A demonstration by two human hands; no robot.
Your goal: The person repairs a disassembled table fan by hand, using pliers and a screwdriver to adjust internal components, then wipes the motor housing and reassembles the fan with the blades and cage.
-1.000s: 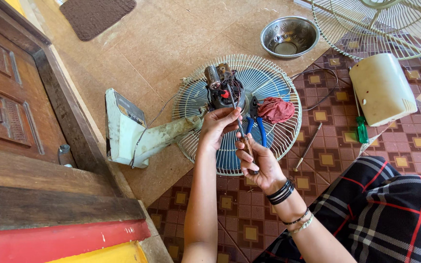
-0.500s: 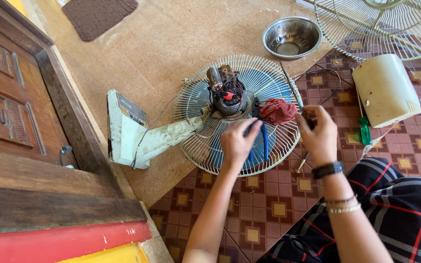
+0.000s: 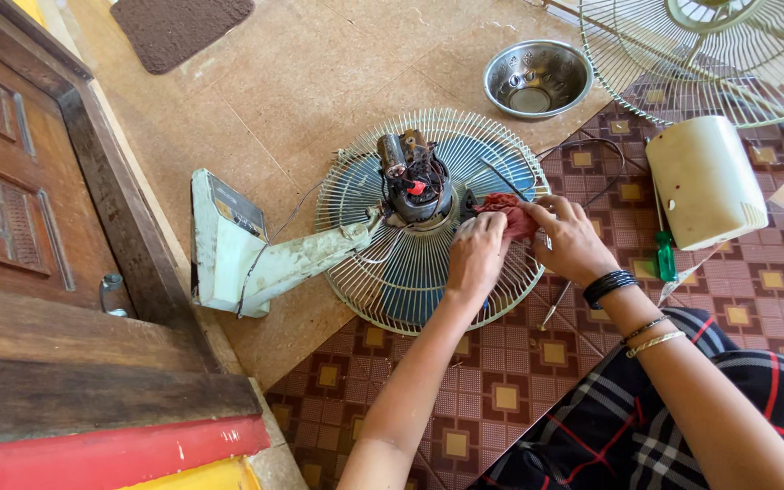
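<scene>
The red rag (image 3: 507, 210) lies on the wire fan guard (image 3: 428, 227), just right of the bare fan motor (image 3: 415, 177) at the guard's centre. Both hands rest on it: the left hand (image 3: 476, 254) presses on its near edge with fingers curled, and the right hand (image 3: 572, 238) pinches its right side with narrow fingers.

The guard lies flat on the floor, its near rim over the patterned tiles (image 3: 501, 399) and its far half on plain tan flooring. Left of the motor the pale fan stand (image 3: 247, 249) runs out to the dark wooden door frame (image 3: 111, 181), leaving little room on that side. Beyond the motor the floor is open up to a steel bowl (image 3: 537, 77). Right of the rag sit a cream motor cover (image 3: 705, 181) and a green-handled screwdriver (image 3: 665, 258); a second fan guard (image 3: 710, 54) lies further beyond.

Half a second ago the right hand was right of the rag, near the guard's rim; now it is closed on the cloth.
</scene>
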